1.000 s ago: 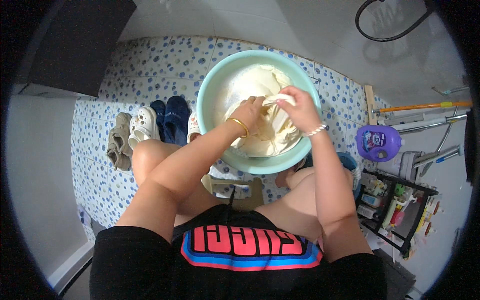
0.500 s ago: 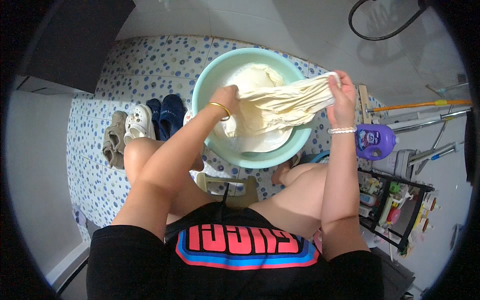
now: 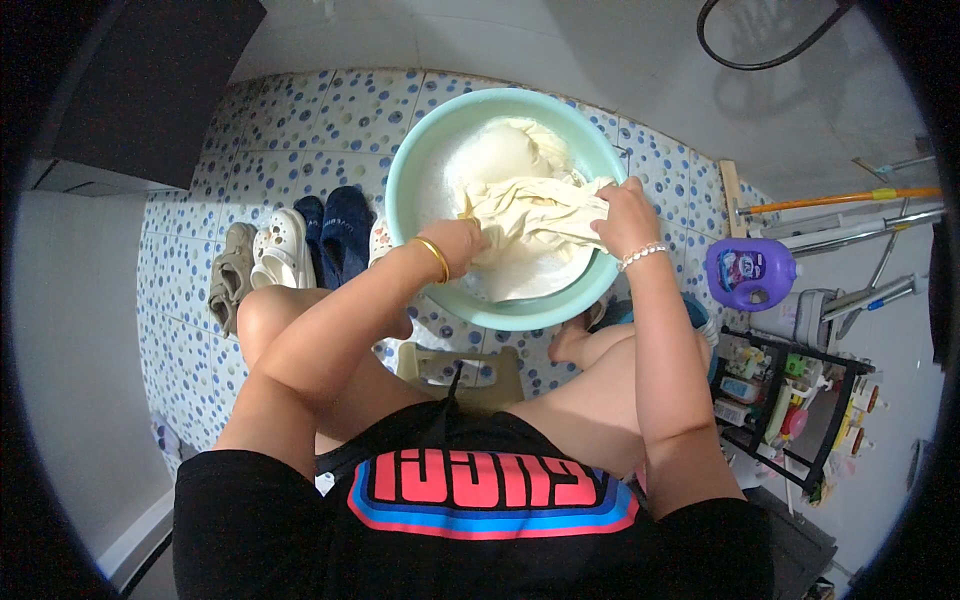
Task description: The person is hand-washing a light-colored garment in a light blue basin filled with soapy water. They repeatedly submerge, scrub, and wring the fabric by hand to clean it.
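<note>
A pale cream cloth garment (image 3: 535, 205) lies bunched and wet in a mint-green basin (image 3: 412, 165) of sudsy water. Part of the fabric bulges up in a rounded hump toward the basin's far side. My left hand (image 3: 452, 247), with a gold bangle at its wrist, grips the cloth over the basin's left half. On the right, my right hand (image 3: 628, 217), with a beaded bracelet, is closed on the other end near the rim. Between the two hands the fabric hangs in loose folds. What kind of garment it is cannot be made out.
Navy slippers (image 3: 346, 235), white clogs (image 3: 283, 250) and beige shoes (image 3: 233, 275) stand left of the basin. To the right are a purple detergent bottle (image 3: 750, 273), a black rack (image 3: 790, 400) of bottles and some poles (image 3: 840, 203). A low stool (image 3: 462, 375) is beneath me.
My right hand has come left and down toward the basin, so the stretched cloth is now slack and bunched. My left hand has moved slightly nearer to me.
</note>
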A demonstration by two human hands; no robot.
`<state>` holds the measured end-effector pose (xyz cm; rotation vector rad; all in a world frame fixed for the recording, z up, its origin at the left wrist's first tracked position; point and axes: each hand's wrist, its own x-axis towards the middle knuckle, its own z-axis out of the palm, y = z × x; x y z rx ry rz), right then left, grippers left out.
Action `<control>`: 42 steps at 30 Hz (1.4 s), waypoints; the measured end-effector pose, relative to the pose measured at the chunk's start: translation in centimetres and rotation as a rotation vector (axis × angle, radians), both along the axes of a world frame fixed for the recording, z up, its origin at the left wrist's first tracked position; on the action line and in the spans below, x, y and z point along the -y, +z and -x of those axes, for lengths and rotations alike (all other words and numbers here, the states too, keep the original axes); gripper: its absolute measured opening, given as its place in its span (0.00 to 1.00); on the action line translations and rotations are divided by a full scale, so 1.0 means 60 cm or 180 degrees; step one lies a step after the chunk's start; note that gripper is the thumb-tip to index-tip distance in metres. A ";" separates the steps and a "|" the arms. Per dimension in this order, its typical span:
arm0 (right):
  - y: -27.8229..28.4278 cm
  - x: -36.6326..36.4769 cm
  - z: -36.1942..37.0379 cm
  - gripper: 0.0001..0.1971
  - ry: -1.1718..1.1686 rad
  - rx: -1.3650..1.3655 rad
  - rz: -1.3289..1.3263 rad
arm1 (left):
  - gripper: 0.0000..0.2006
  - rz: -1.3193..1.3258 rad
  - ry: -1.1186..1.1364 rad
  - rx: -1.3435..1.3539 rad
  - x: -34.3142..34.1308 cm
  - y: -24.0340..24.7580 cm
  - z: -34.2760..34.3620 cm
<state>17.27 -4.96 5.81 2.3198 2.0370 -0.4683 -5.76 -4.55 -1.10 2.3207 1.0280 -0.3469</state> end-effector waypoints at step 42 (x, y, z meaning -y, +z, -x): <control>-0.030 -0.047 -0.044 0.09 -0.0549 -0.2283 -0.2658 | 0.11 -0.0768 0.3112 0.2709 -0.122 0.017 0.008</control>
